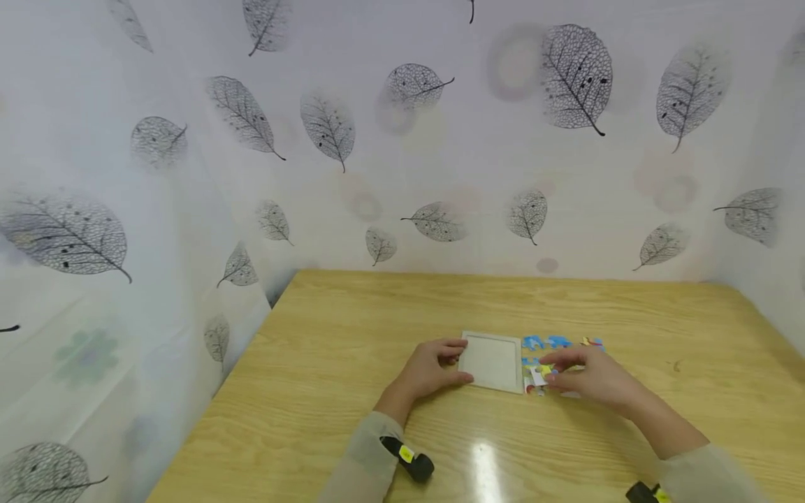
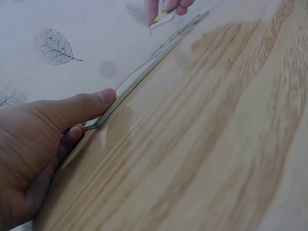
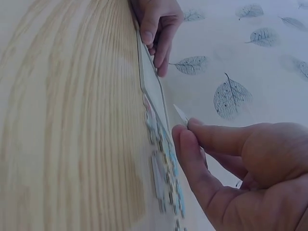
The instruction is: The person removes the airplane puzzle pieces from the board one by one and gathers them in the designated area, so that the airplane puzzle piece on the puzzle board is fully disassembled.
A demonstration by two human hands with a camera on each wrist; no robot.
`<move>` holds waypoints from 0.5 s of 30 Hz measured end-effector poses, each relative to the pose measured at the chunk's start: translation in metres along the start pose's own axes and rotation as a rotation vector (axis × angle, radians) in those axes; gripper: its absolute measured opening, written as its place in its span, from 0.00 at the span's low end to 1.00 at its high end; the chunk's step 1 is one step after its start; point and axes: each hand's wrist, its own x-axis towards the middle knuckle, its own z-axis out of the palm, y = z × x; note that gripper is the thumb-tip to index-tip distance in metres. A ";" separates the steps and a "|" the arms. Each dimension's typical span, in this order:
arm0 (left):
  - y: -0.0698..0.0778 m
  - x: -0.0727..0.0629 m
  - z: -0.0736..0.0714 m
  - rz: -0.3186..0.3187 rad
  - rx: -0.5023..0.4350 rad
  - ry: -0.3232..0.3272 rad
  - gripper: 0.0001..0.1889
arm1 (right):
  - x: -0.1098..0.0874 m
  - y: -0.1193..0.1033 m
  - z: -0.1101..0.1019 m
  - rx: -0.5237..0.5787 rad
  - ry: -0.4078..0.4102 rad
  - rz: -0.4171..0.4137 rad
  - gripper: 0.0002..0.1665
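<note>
A square, pale jigsaw tray [image 1: 493, 362] lies flat on the table, with no pieces inside its raised rim. My left hand [image 1: 430, 367] grips the tray's left side, thumb at the near corner and fingers along the edge. In the left wrist view the thumb lies on the tray's rim. Just right of the tray, my right hand [image 1: 594, 377] pinches a jigsaw piece [image 3: 180, 114] between thumb and fingertips, raised above the table. Yellow shows on this piece in the head view. Loose jigsaw pieces [image 1: 532, 342] lie beside the tray, some hidden under the right hand.
The wooden table [image 1: 352, 314] extends around both hands, with a bright reflection near its front. Behind and to the left hangs a pale leaf-printed curtain [image 1: 465, 161]. A black wrist camera [image 1: 415, 464] is strapped over the left sleeve.
</note>
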 end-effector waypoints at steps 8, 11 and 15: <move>0.000 -0.001 0.000 -0.006 -0.013 0.002 0.30 | -0.016 0.014 -0.022 -0.007 -0.008 0.022 0.29; 0.000 -0.001 -0.001 -0.006 0.002 0.002 0.30 | -0.022 0.017 -0.027 -0.067 0.012 0.043 0.28; 0.000 -0.001 -0.001 -0.005 0.014 0.003 0.30 | -0.027 0.021 -0.033 -0.141 0.049 0.069 0.27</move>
